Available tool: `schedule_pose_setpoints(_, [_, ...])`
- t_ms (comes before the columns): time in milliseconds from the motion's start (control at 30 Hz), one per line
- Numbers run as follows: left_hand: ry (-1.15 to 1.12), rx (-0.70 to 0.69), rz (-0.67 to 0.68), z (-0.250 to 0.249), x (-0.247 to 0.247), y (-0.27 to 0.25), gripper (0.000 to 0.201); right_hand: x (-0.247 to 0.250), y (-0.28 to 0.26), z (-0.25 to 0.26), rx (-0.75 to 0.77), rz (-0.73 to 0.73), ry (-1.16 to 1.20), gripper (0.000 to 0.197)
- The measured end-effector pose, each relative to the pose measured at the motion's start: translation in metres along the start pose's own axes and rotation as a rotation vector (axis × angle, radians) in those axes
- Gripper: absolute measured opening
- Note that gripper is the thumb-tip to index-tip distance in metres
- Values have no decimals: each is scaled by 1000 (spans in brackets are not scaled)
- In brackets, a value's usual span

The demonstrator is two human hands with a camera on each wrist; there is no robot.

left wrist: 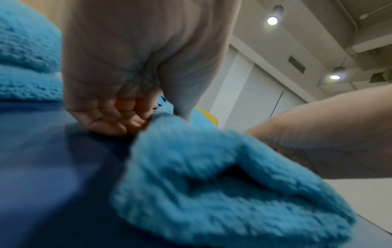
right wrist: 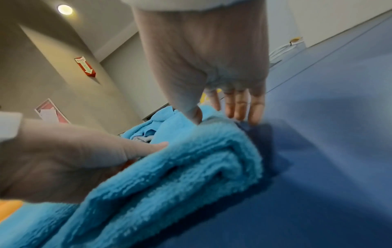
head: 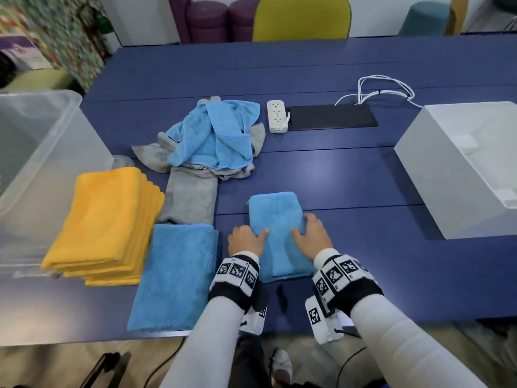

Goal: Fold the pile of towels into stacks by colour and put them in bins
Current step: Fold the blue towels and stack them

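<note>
Head view: both hands on one folded blue towel (head: 275, 236), which lies flat on the blue table (head: 349, 175) at the near edge.
Left hand (head: 246, 240): at the towel's left edge, thumb on top, fingers curled down at the side; left wrist view shows the fingers (left wrist: 110, 117) tucked at the edge against the table, so it pinches the towel edge.
Right hand (head: 313, 233): on the towel's right edge, thumb lying on top; right wrist view shows its fingers (right wrist: 239, 105) straight, tips down by the table just past the edge (pressing, not clamped).
Just left of grip: a second blue towel (head: 176, 275), folded larger, flat, close to the left hand but apart from the held one.
Further left: stack of folded yellow towels (head: 103, 225), edges staggered.
Beyond grip, left: a grey towel (head: 190, 197) half spread, running under the unfolded pile (head: 209, 135) of blue and grey towels.
Far left: clear plastic bin (head: 42, 152), beside the yellow stack.
Far right: white bin (head: 436, 175), well apart from the hands.
Beyond pile, right: white power strip (head: 277, 116), next to a black pad (head: 333, 117) (white cables behind it).
</note>
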State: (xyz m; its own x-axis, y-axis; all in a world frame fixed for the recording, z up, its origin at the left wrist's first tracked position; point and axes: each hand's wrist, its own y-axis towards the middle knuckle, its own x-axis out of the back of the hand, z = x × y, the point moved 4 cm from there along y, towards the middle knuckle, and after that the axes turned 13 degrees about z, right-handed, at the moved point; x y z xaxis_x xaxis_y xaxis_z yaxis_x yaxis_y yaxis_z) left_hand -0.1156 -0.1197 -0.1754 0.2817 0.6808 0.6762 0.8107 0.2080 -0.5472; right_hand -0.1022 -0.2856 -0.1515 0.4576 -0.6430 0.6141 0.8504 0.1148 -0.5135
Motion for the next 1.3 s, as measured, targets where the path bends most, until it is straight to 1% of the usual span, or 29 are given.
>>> schedule_pose_setpoints(67, [41, -24, -8, -2, -4, -9, 55, -1, -1, -8, -73, 71, 200, 39])
schedule_pose_setpoints(100, [2, -55, -2, -3, -6, -14, 53, -1, -2, -10, -90, 100, 288, 30])
schedule_pose_setpoints(133, [-93, -95, 21, -3, -7, -18, 49, -1, -3, -11, -93, 125, 386, 19])
schedule_pose_setpoints(167, [-233, -136, 59, -2, -6, -23, 42, -3, -6, -10, -89, 157, 493, 13])
schedule_pose_setpoints(200, [-385, -183, 91, 0, -1, -28, 33, -4, -10, -6, -73, 193, 609, 13])
schedule_pose_setpoints(233, [-508, -223, 106, 3, 7, -35, 23, -6, -15, 0, -50, 231, 718, 19])
schedule_pose_setpoints(267, [-598, -265, 87, 7, 19, -43, 18, -10, -19, 8, -14, 272, 812, 25])
schedule_pose_setpoints(333, [-682, -321, 4, 18, 52, -61, 13, -20, -30, 32, 91, 370, 918, 29])
schedule_pose_setpoints(367, [-679, -344, -43, 24, 70, -73, 11, -27, -36, 46, 133, 418, 936, 30])
schedule_pose_setpoints(467, [-567, -371, -188, 53, 121, -102, 17, -56, -53, 90, 211, 532, 875, 28])
schedule_pose_setpoints(533, [-495, -316, -247, 83, 142, -114, 19, -79, -63, 112, 224, 583, 788, 30])
schedule_pose_setpoints(633, [-417, -188, -323, 125, 151, -121, 26, -114, -71, 130, 181, 629, 742, 38])
schedule_pose_setpoints(700, [-277, -94, -364, 138, 145, -121, 33, -133, -71, 132, 133, 594, 680, 40])
schedule_pose_setpoints(767, [-98, -8, -380, 140, 132, -118, 36, -143, -67, 126, 128, 527, 539, 39])
schedule_pose_setpoints(800, [-39, 12, -391, 138, 127, -117, 37, -145, -64, 124, 134, 496, 485, 38])
schedule_pose_setpoints(867, [60, -29, -463, 130, 121, -117, 40, -144, -58, 119, 156, 454, 416, 38])
schedule_pose_setpoints(967, [269, -177, -631, 110, 117, -118, 40, -137, -53, 120, 200, 408, 376, 33])
schedule_pose_setpoints(1033, [327, -273, -666, 100, 110, -114, 34, -136, -51, 120, 219, 412, 349, 35])
schedule_pose_setpoints(1067, [337, -312, -647, 97, 105, -109, 31, -138, -50, 118, 219, 423, 338, 37])
schedule_pose_setpoints(1100, [345, -336, -599, 94, 99, -104, 31, -138, -51, 118, 219, 434, 320, 37])
schedule_pose_setpoints(1133, [347, -332, -523, 93, 92, -98, 37, -138, -49, 116, 223, 435, 289, 37])
schedule_pose_setpoints(1233, [383, -171, -244, 105, 65, -80, 60, -127, -47, 109, 235, 394, 155, 39])
schedule_pose_setpoints(1267, [392, -141, -204, 111, 58, -76, 67, -119, -45, 104, 239, 358, 105, 44])
schedule_pose_setpoints(1300, [409, -136, -195, 115, 55, -74, 75, -108, -43, 99, 242, 319, 57, 48])
